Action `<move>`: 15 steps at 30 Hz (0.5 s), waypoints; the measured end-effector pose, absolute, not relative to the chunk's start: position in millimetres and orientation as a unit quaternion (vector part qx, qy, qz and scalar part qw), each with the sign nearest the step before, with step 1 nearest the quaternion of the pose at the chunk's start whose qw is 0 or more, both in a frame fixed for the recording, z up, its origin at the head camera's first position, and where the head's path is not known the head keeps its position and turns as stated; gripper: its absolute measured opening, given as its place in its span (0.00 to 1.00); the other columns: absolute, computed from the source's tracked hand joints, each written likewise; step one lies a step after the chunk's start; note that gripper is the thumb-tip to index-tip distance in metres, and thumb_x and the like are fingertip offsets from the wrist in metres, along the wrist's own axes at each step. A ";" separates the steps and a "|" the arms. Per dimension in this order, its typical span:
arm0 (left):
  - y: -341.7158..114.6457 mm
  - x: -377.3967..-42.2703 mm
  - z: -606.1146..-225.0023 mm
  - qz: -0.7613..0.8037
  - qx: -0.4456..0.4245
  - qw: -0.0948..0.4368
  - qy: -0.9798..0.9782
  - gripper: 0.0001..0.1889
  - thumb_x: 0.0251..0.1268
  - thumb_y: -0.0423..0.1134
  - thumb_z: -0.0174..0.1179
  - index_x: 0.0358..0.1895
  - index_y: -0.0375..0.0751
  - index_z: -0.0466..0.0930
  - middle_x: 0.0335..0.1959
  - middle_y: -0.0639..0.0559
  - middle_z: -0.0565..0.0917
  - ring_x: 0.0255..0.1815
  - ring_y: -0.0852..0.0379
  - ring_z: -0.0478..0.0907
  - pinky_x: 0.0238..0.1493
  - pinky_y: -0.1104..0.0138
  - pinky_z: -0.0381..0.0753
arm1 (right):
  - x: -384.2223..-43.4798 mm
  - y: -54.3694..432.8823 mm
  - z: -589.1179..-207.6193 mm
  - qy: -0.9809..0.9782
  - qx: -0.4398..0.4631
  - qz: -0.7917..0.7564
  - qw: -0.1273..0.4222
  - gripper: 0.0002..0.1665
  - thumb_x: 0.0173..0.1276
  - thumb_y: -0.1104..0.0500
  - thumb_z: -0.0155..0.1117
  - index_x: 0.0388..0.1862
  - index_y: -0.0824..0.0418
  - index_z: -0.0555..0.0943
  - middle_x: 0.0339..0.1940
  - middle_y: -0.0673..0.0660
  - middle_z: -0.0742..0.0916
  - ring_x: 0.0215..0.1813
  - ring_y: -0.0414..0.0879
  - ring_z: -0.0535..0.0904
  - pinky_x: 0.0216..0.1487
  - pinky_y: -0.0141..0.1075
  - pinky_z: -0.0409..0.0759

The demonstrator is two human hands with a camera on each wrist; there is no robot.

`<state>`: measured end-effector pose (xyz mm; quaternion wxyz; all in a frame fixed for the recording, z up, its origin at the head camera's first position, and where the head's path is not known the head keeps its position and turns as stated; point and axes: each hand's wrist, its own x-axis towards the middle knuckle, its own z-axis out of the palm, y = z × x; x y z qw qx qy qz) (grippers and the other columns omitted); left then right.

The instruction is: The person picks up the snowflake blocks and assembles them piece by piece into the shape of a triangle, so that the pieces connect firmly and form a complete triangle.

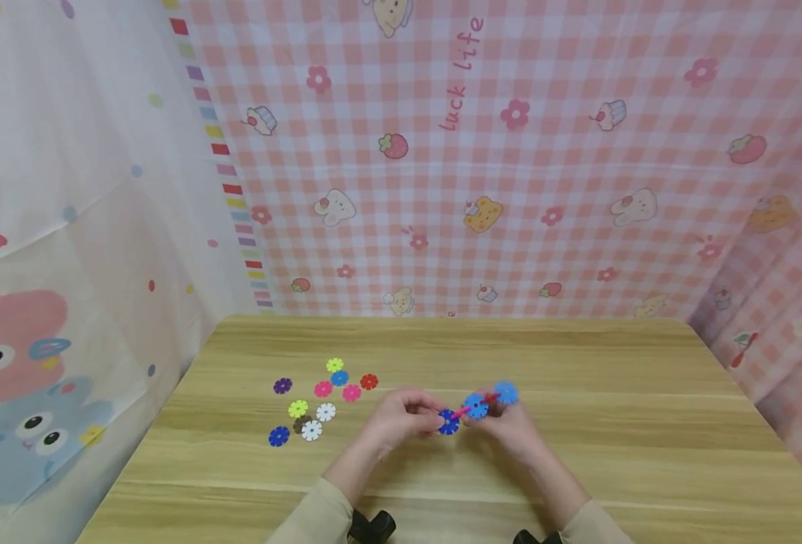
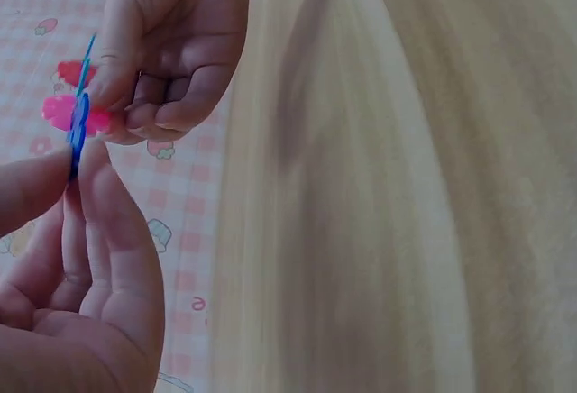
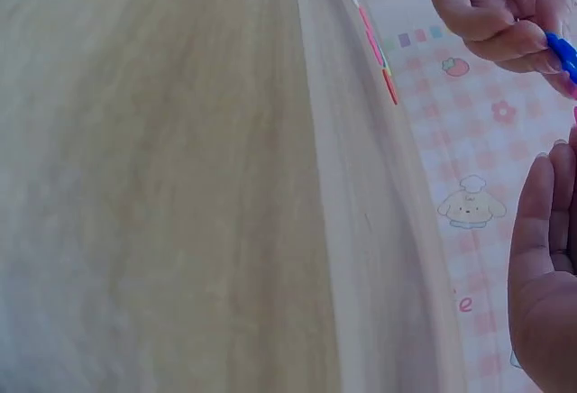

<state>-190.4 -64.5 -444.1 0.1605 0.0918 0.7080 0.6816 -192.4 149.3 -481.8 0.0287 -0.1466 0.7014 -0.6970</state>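
Between my two hands is a chain of notched plastic snowflake discs. My left hand (image 1: 401,417) pinches the dark blue disc (image 1: 449,422) at its left end between thumb and fingertips. A pink disc (image 1: 461,412) joins that one to a lighter blue disc (image 1: 476,406), followed by a red disc (image 1: 491,398) and a light blue disc (image 1: 507,391) at the far right. My right hand (image 1: 510,432) grips the chain near its middle, partly hidden behind the discs. In the left wrist view the dark blue disc (image 2: 78,136) stands edge-on, crossing the pink disc (image 2: 59,113).
Loose discs lie on the wooden table (image 1: 578,363) left of my hands, among them a purple disc (image 1: 282,386), a red disc (image 1: 369,381), a white disc (image 1: 312,431) and a dark blue one (image 1: 279,436). A checked pink curtain (image 1: 442,174) hangs behind the table.
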 end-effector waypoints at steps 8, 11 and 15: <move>-59.6 -190.1 -452.3 0.724 0.047 0.148 0.672 0.09 0.58 0.21 0.64 0.42 0.23 0.79 0.27 0.48 0.85 0.27 0.57 0.83 0.38 0.59 0.87 | -191.0 145.1 -482.0 0.701 -0.092 -0.705 0.050 0.22 0.65 0.70 0.66 0.54 0.80 0.72 0.45 0.65 0.85 0.44 0.42 0.83 0.50 0.35 0.82; -58.5 -190.8 -454.1 0.740 0.032 0.125 0.660 0.11 0.59 0.21 0.64 0.45 0.22 0.80 0.28 0.48 0.84 0.27 0.58 0.83 0.38 0.59 0.87 | -189.7 143.9 -481.3 0.716 -0.077 -0.693 0.032 0.23 0.64 0.70 0.67 0.56 0.78 0.73 0.45 0.65 0.85 0.45 0.42 0.82 0.51 0.32 0.81; -57.3 -191.9 -454.5 0.758 0.018 0.098 0.644 0.14 0.58 0.20 0.63 0.49 0.21 0.80 0.31 0.43 0.84 0.28 0.57 0.84 0.41 0.57 0.86 | -187.8 141.3 -480.5 0.734 -0.103 -0.671 -0.002 0.23 0.62 0.69 0.70 0.55 0.74 0.76 0.46 0.65 0.86 0.48 0.47 0.82 0.53 0.32 0.80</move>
